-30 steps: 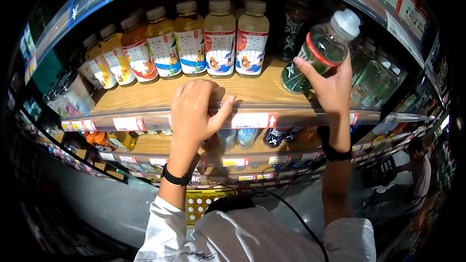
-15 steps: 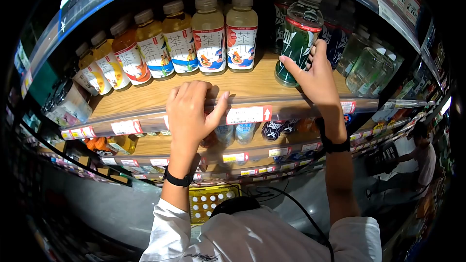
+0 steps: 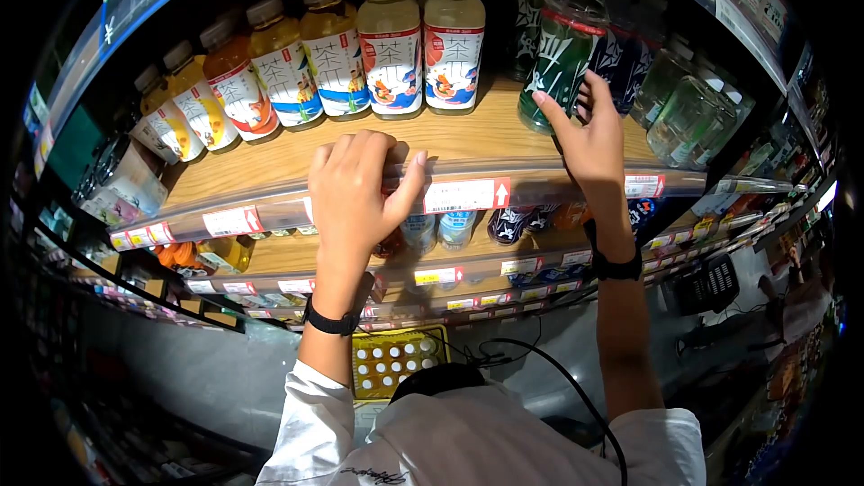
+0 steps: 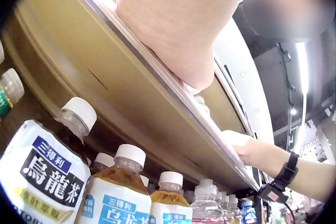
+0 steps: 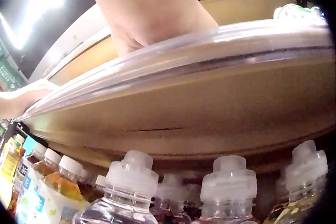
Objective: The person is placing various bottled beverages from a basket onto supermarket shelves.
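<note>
In the head view, a green-labelled drink bottle (image 3: 560, 63) with a clear cap stands upright on the wooden shelf (image 3: 486, 139), right of centre. My right hand (image 3: 596, 144) is at its lower part. The thumb overlaps the front of the label, while the other fingers, slightly bent, lie along the right side. To the left, my left hand (image 3: 355, 184) rests on the shelf's front edge with the thumb spread outward, holding nothing. Both wrist views look from below the shelf, whose front edge hides most of each hand.
Tea bottles (image 3: 391, 58) with white labels line the shelf's left half. Dark bottles (image 3: 634, 54) and clear bottles (image 3: 693, 130) stand right of the green one. Oolong tea bottles (image 4: 113, 195) fill the shelf below. A yellow crate (image 3: 396, 362) sits on the floor.
My right hand has lowered the tilted green bottle upright onto the shelf and slid it slightly back; the hand now sits lower on it. The left hand keeps its place on the edge.
</note>
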